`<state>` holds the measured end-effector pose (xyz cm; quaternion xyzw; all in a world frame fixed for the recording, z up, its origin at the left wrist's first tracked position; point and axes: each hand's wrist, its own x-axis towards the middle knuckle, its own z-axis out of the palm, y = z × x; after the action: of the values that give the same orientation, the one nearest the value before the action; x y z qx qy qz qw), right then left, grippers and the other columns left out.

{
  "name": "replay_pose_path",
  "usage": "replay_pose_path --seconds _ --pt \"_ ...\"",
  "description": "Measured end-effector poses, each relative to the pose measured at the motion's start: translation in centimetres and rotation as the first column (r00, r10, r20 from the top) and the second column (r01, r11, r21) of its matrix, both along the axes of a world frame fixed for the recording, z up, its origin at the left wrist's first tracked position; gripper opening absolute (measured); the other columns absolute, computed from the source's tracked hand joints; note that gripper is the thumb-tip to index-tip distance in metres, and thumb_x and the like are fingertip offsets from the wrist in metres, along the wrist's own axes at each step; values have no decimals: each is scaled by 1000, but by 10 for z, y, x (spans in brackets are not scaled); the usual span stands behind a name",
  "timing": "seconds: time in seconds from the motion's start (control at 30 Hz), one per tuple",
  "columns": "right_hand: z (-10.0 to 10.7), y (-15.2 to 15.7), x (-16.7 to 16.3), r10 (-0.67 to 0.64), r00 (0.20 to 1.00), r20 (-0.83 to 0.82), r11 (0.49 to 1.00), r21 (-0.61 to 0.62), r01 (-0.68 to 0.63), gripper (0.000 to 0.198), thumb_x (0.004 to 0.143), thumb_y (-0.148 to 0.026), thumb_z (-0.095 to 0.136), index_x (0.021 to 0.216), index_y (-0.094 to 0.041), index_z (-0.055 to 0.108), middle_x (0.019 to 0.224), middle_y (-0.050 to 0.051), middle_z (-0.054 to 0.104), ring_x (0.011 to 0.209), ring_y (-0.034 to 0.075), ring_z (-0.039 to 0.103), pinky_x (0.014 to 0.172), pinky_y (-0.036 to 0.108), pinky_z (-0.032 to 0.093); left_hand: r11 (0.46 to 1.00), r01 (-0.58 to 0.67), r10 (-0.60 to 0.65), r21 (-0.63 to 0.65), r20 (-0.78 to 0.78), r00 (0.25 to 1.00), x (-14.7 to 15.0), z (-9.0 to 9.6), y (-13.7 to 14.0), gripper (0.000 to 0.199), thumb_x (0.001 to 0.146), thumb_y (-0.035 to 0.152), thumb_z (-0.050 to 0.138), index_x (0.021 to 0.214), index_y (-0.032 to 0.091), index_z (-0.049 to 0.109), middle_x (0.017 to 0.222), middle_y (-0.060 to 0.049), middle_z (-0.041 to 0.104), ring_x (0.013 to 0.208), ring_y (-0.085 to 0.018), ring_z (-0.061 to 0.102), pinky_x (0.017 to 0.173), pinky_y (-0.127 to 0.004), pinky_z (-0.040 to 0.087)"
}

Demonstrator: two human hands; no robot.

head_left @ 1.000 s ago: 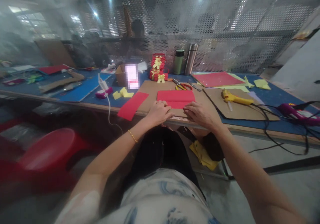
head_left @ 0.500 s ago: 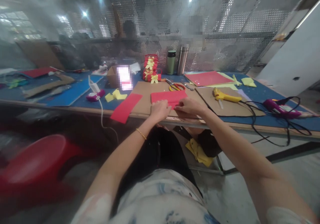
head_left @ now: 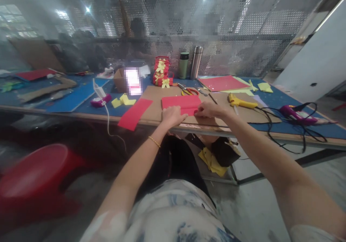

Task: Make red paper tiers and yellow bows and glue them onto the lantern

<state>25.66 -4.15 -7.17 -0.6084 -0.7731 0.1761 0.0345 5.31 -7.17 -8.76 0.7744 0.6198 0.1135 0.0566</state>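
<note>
A red sheet of paper [head_left: 177,101] lies on the brown cardboard [head_left: 151,111], with a crease or folded strip along its near side. My left hand [head_left: 172,116] rests on the near left part of the sheet, fingers laid over it and thumb stretched to the right. At the near right corner my right hand [head_left: 209,110] has its fingers pinched together on the sheet's edge. The fingertips of that hand are partly hidden. Just beyond the sheet lie scissors with red and yellow handles [head_left: 189,91]. A second red strip [head_left: 135,114] overhangs the table edge on the left.
A yellow glue gun [head_left: 242,102] with black cable sits on the right, near a purple device [head_left: 297,115]. Behind stand a green bottle [head_left: 183,66], a steel flask [head_left: 197,62] and a red bow-trimmed craft [head_left: 161,71]. A white cable [head_left: 108,121] hangs over the left edge.
My right hand has moved a little right along the near edge of the red sheet, away from my left hand. My left hand stays on the sheet. The view has shifted slightly.
</note>
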Motion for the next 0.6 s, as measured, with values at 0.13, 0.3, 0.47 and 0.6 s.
replay_pose_path --seconds 0.13,0.3,0.47,0.6 --pt "-3 3 19 -44 999 13 999 -17 44 37 89 -41 75 63 -20 60 61 2 64 58 15 60 57 26 43 1000 -7 7 -8 11 1000 0 -2 1 35 94 54 63 105 21 73 108 -12 80 115 -34 71 101 -47 50" --pt "-4 5 38 -92 995 40 995 -26 93 38 90 -36 74 59 -21 56 58 1 63 54 14 58 54 26 43 1000 4 -4 -1 12 1000 -1 -3 3 32 94 52 63 103 22 73 106 -12 80 113 -33 71 100 -47 50" --pt "2 3 47 -142 986 81 990 4 143 33 90 -31 70 59 -21 60 60 4 66 59 17 62 58 28 46 1000 -1 1 -17 3 1000 -1 1 1 33 94 52 62 103 22 73 106 -12 80 113 -34 72 98 -46 50" --pt "5 -3 44 -260 960 100 941 250 228 19 92 -33 65 81 -20 73 85 11 75 81 26 68 64 32 43 1000 -2 2 -19 -5 1000 0 3 -1 34 95 51 62 105 21 74 107 -13 80 112 -34 71 98 -47 49"
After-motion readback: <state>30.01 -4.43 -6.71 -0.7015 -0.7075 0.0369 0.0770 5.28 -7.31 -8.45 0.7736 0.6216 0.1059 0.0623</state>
